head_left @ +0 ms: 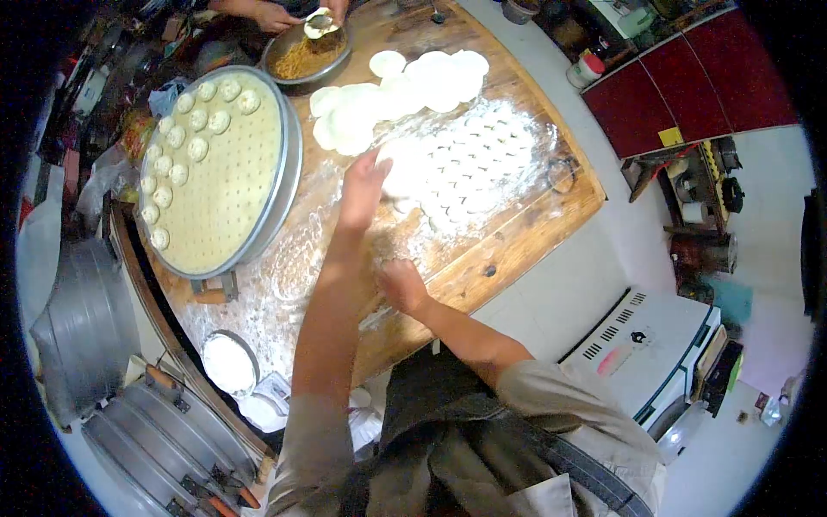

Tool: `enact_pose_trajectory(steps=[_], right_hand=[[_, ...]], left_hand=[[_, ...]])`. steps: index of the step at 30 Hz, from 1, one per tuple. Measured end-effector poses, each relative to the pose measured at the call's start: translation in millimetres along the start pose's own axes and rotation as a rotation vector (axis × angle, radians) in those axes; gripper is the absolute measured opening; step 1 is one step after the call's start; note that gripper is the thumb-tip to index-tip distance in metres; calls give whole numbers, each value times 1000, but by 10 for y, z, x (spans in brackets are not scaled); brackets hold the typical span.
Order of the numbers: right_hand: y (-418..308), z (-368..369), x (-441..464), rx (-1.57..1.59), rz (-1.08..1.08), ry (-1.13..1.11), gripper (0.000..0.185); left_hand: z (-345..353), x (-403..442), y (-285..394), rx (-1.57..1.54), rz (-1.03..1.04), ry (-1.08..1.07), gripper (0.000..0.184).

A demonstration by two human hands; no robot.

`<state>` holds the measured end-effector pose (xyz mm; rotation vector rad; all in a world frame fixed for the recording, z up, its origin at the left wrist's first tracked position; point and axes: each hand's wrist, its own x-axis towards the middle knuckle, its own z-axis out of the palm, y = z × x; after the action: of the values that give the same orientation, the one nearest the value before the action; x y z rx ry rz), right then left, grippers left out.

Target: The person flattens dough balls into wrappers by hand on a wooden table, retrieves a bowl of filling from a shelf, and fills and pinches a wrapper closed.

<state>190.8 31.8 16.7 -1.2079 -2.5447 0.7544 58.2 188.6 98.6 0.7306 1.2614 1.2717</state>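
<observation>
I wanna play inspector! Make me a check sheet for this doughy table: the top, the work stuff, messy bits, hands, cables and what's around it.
Surface: wooden table, dusted with flour.
Work things: flat dough rounds, overlapping; small dough pieces, floury; buns along one side of a round tray; brownish filling in a bowl.
Clutter: white powder near the table's edge.
Hands: left hand beside the dough; right hand curled, grip unclear. Another person's hand is by the bowl.
Cables: nothing seen.
Surroundings: red cupboards; metal steamers; white appliance.
</observation>
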Motion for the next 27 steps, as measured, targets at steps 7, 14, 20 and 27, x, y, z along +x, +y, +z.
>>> enact_pose_trajectory(steps=[7, 14, 20, 27], right_hand=[[84, 124, -200, -147, -189, 97, 42], [203, 240, -85, -80, -119, -86, 42], [225, -167, 30, 59, -229, 91, 34], [486, -440, 13, 149, 45, -237, 10]], left_hand=[[-267, -94, -421, 343, -215, 159, 35], [90, -549, -823, 1247, 252, 94, 53], [153, -381, -965, 1253, 313, 89, 51], [-637, -1462, -763, 1220, 40, 104, 56]])
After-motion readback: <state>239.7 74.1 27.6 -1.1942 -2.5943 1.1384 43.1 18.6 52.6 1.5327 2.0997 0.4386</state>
